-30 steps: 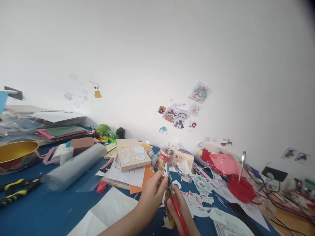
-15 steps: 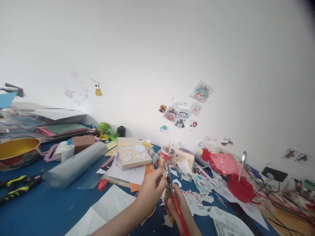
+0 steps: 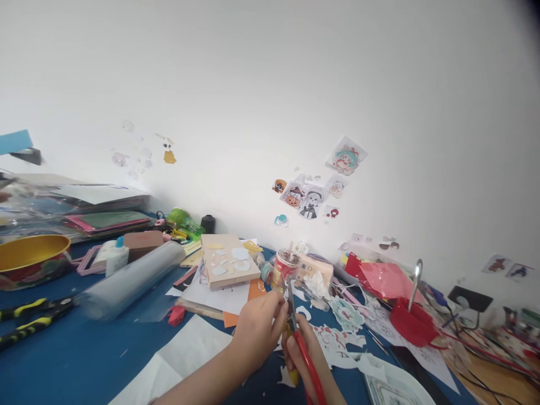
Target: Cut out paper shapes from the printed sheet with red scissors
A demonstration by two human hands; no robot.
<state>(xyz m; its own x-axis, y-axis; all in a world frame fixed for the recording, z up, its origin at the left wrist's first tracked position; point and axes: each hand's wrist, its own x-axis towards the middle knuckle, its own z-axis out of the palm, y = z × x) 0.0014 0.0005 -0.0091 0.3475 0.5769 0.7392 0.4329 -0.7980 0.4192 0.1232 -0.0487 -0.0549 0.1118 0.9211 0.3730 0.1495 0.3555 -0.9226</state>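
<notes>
My right hand holds a pair of scissors with red and yellow handles, blades pointing up and slightly apart. Just left of the blades, my left hand is closed in a pinch at the fingertips. The small white piece of paper between those fingers is now almost wholly hidden by the hand. Beyond both hands stands a red-and-yellow cup with brown contents. Paper offcuts with red printing lie right of my right hand. A folded white sheet lies under my left forearm.
A wooden board bears several paper cutouts. At left are a clear plastic roll, a glue bottle, pliers and a gold-lined bowl. A red holder and a white tray stand at right.
My left hand has turned slightly, so the white paper in its fingertips is covered. The scissors stay nearly in place. At far left, a blue sheet has moved up.
</notes>
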